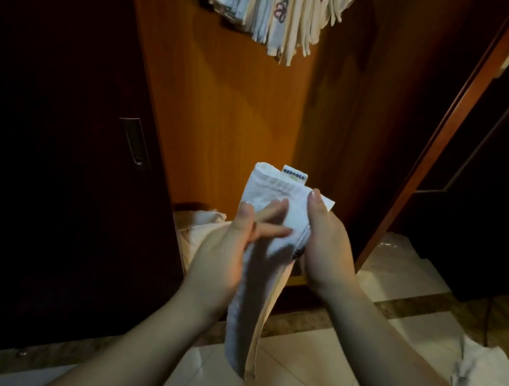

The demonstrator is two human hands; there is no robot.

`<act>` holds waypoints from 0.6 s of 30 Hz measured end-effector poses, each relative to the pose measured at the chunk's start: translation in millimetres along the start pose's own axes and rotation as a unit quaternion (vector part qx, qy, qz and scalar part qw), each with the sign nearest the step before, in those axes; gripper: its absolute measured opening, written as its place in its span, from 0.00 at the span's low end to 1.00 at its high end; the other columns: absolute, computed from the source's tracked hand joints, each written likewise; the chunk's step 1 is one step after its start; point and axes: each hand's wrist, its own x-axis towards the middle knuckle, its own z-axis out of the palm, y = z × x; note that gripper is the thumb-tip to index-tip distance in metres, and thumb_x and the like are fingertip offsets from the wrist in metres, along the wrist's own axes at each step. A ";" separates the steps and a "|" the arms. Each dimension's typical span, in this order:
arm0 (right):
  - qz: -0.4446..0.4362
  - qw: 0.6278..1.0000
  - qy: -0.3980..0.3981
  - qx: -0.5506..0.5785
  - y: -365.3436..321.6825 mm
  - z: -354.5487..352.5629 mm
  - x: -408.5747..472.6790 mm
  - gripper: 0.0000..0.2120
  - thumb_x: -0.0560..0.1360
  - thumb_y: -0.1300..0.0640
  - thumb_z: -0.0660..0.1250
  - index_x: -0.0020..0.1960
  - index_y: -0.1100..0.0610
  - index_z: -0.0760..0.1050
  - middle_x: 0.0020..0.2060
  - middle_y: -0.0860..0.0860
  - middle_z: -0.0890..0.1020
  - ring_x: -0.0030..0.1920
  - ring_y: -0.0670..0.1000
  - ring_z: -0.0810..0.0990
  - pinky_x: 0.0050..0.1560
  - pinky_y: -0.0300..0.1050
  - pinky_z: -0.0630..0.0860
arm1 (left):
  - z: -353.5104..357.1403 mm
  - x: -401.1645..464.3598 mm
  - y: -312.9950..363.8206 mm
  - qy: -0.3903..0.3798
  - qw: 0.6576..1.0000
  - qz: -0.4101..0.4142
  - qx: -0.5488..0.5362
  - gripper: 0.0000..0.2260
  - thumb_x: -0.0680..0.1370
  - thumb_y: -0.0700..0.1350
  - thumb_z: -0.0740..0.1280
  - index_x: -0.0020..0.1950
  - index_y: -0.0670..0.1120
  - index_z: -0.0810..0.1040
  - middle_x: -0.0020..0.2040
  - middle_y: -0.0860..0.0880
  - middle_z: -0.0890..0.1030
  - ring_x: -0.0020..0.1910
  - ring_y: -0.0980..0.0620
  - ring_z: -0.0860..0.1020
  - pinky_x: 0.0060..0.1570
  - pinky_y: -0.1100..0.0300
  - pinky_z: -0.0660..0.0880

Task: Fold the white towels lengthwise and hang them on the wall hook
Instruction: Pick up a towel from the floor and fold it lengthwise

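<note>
A white towel (254, 294), folded into a narrow strip with a small label at its top end, hangs down between my hands in the middle of the head view. My left hand (229, 252) lies against its left side with straight fingers pressed across the front. My right hand (326, 248) grips its right edge, thumb on the front near the top. Several white towels (278, 1) with small embroidered marks hang in a bunch at the top of the view against the wooden door (227, 104); the hook itself is out of sight.
A heap of pale cloth (197, 227) lies on the floor at the foot of the door. Another white cloth (491, 377) lies on the tiles at the right. A dark cabinet with a recessed handle (135, 142) stands at the left.
</note>
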 end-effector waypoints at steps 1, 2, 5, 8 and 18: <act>-0.024 0.999 -0.002 -0.031 -6.5 -6.0 4.5 0.20 0.79 0.37 0.54 0.47 0.39 0.85 0.45 0.44 0.87 0.47 0.42 0.86 0.44 0.32 0.77 | -6.8 5.5 -0.3 0.058 0.997 0.041 0.029 0.22 0.81 0.59 0.56 0.57 0.48 0.84 0.61 0.61 0.82 0.64 0.65 0.76 0.63 0.66 0.73; -0.047 0.997 -0.006 -0.061 -13.2 -12.4 8.7 0.21 0.80 0.38 0.54 0.46 0.41 0.85 0.43 0.43 0.87 0.45 0.41 0.85 0.41 0.29 0.75 | -13.9 12.4 -1.2 0.120 0.988 0.076 0.056 0.15 0.80 0.54 0.61 0.57 0.50 0.83 0.59 0.59 0.83 0.61 0.63 0.78 0.60 0.66 0.74; -0.089 0.986 -0.038 -0.134 -31.0 -25.4 24.5 0.24 0.80 0.38 0.52 0.46 0.48 0.84 0.42 0.44 0.87 0.43 0.40 0.84 0.40 0.28 0.73 | -29.0 37.1 0.5 0.130 0.989 0.057 0.047 0.17 0.71 0.56 0.71 0.59 0.59 0.76 0.60 0.55 0.80 0.60 0.57 0.79 0.56 0.58 0.78; -0.089 0.971 -0.099 -0.201 -50.2 -31.7 38.8 0.27 0.80 0.38 0.52 0.49 0.54 0.83 0.45 0.49 0.86 0.45 0.46 0.85 0.46 0.36 0.77 | -33.9 59.1 5.8 -0.022 0.997 -0.068 -0.035 0.28 0.67 0.57 0.76 0.65 0.53 0.75 0.61 0.51 0.83 0.60 0.49 0.81 0.52 0.56 0.79; -0.030 0.984 -0.173 -0.041 -48.3 -49.3 42.3 0.34 0.59 0.32 0.79 0.58 0.49 0.80 0.54 0.50 0.86 0.56 0.53 0.85 0.54 0.46 0.82 | -11.3 86.0 53.1 -0.031 0.996 0.032 -0.072 0.18 0.72 0.44 0.76 0.61 0.51 0.79 0.57 0.48 0.85 0.55 0.47 0.84 0.50 0.53 0.81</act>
